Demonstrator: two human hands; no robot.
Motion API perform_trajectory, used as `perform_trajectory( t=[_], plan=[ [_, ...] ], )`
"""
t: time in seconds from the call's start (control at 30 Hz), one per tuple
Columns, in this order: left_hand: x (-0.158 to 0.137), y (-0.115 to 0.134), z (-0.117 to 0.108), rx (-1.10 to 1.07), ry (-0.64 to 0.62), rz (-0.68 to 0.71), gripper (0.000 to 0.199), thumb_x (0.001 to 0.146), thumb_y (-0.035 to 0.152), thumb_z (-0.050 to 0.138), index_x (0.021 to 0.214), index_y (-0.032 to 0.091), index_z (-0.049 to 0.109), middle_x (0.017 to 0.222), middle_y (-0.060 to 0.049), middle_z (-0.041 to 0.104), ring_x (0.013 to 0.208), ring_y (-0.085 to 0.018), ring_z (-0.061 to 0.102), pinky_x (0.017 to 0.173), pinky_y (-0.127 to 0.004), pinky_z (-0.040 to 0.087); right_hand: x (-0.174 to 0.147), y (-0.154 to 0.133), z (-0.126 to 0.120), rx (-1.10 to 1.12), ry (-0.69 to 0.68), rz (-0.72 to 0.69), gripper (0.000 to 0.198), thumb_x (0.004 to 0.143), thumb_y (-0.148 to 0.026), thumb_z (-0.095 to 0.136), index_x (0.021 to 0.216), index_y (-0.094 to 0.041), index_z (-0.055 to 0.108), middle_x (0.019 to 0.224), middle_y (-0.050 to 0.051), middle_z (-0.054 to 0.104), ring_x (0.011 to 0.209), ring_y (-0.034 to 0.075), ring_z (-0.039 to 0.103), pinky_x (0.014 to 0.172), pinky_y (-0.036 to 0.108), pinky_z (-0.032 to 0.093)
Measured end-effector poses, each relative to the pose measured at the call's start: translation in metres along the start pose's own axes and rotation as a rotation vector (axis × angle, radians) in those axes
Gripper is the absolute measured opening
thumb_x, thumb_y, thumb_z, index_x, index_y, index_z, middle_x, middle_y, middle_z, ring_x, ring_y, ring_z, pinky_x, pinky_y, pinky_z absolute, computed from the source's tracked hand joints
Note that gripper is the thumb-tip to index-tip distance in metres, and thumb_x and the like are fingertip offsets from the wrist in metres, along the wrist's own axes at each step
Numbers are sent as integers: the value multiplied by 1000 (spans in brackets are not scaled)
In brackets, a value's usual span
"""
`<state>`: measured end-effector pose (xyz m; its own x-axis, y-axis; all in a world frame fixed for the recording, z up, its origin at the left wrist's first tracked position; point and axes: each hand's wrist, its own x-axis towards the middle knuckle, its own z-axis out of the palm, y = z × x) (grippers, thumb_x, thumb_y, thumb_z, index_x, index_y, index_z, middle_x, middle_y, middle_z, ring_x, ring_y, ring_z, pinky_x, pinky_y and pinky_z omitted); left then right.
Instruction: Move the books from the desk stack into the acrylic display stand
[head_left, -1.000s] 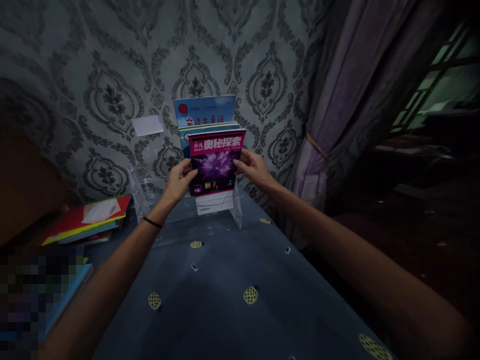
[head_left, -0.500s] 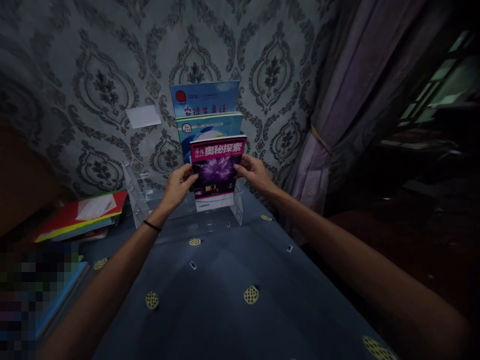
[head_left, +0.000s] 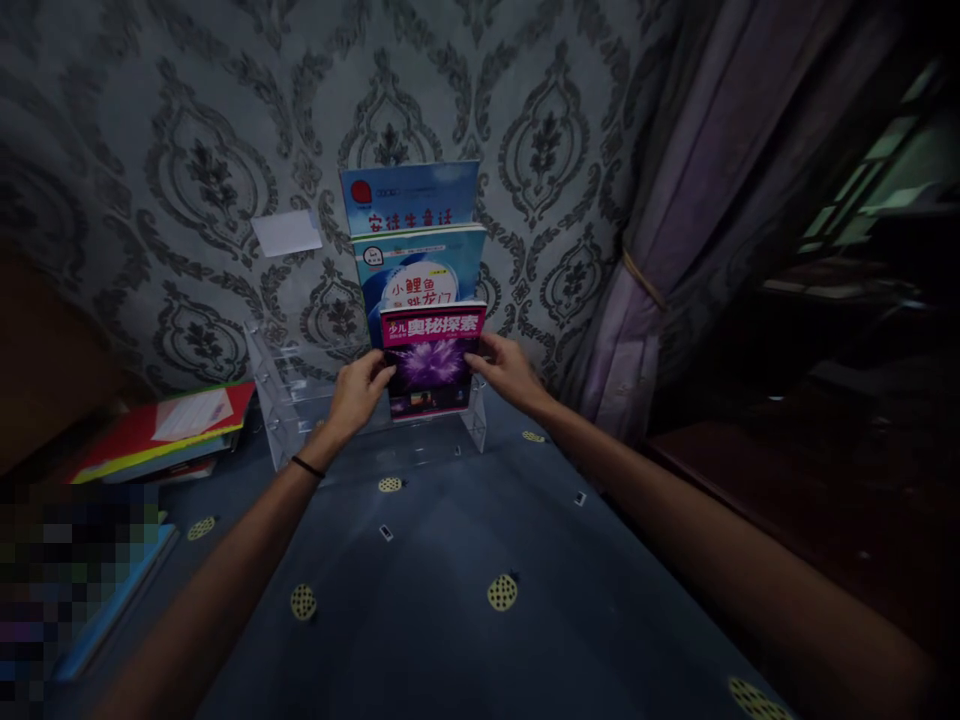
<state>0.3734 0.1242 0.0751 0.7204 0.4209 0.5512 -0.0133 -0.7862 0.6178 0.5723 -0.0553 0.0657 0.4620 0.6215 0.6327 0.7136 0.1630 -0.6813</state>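
A purple and magenta book (head_left: 429,365) stands upright at the front tier of a clear acrylic book rack (head_left: 267,405). My left hand (head_left: 360,392) grips its left edge between thumb and fingers. On the opposite edge, my right hand (head_left: 504,368) pinches the same book. Behind it, a light-blue book (head_left: 420,270) rises from a higher tier, its lower part hidden by the purple one. Farthest back is a taller blue book (head_left: 411,193), of which only the upper part shows.
A stack of books and folders with a red top (head_left: 165,425) lies left of the rack. A blue-edged book (head_left: 120,600) is at the lower left, partly pixelated. Patterned wallpaper (head_left: 210,180) backs the table, whose dark blue cloth (head_left: 405,620) has pineapple prints. A tied curtain (head_left: 645,270) hangs right.
Both hands have lowered the purple book into the front of the rack, so its bottom strip is now out of sight. More of the light-blue cover shows above it.
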Motion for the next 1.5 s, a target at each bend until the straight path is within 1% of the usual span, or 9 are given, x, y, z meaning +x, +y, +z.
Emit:
perform_trajectory(
  t=[0.13, 0.3, 0.43, 0.57, 0.8, 1.17, 1.27, 1.37, 1.5],
  plan=[
    [-7, 6, 0, 236, 17, -19, 19, 95, 32, 56, 86, 19, 66, 80, -5, 70, 74, -21, 65, 67, -28, 41, -9, -6, -1, -222, 88, -37, 19, 80, -28, 63, 97, -21, 66, 93, 6, 67, 89, 25, 63, 77, 39, 54],
    [-13, 25, 0, 573, -15, -104, 27, 103, 38, 47, 103, 20, 67, 93, -12, 76, 86, -27, 71, 71, -30, 43, -6, -7, 0, -203, 136, 1, 34, 81, -31, 64, 114, -21, 62, 91, 5, 68, 82, 23, 64, 76, 39, 54],
    [-15, 37, 2, 716, -74, -182, 32, 105, 40, 42, 114, 19, 63, 99, -15, 76, 93, -29, 72, 75, -32, 46, 4, -2, 0, -144, 122, 29, 36, 81, -34, 64, 114, -20, 63, 90, 5, 68, 81, 24, 65, 75, 39, 55],
    [-15, 40, 4, 712, -95, -175, 29, 105, 37, 41, 114, 18, 62, 99, -15, 76, 95, -29, 73, 76, -32, 47, 9, 2, 2, -59, 122, 59, 33, 80, -34, 61, 110, -21, 64, 85, 4, 66, 79, 23, 63, 68, 36, 55],
    [-11, 40, 6, 723, -115, -176, 27, 105, 32, 41, 110, 16, 62, 97, -16, 76, 93, -29, 73, 76, -32, 48, 5, -3, 7, -101, 193, 34, 23, 79, -28, 58, 100, -21, 65, 88, 6, 68, 80, 24, 64, 75, 40, 55],
    [-12, 54, 4, 798, -192, -212, 35, 108, 29, 28, 117, 14, 58, 100, -19, 75, 96, -31, 75, 78, -35, 49, 5, -4, 4, -45, 186, 27, 13, 79, -30, 55, 90, -22, 57, 85, 5, 64, 79, 23, 62, 68, 37, 54],
    [-11, 53, 4, 781, -179, -212, 31, 108, 29, 31, 119, 14, 56, 101, -18, 75, 97, -32, 74, 78, -36, 50, 6, 0, 4, -31, 159, 50, 12, 79, -32, 56, 88, -23, 56, 79, 2, 62, 73, 22, 62, 64, 35, 52],
    [-9, 47, 3, 698, -144, -190, 24, 106, 27, 39, 117, 15, 56, 101, -15, 75, 97, -29, 74, 80, -33, 50, 9, 5, 3, -28, 120, 67, 12, 79, -32, 57, 87, -23, 56, 75, 1, 61, 69, 22, 61, 61, 35, 52],
    [-6, 38, 3, 564, -70, -117, 15, 105, 24, 43, 111, 19, 56, 101, -11, 75, 95, -24, 73, 80, -29, 49, 11, 8, 3, -21, 137, 26, 10, 78, -29, 58, 87, -23, 58, 78, 3, 62, 72, 23, 62, 63, 37, 54]
  ],
)
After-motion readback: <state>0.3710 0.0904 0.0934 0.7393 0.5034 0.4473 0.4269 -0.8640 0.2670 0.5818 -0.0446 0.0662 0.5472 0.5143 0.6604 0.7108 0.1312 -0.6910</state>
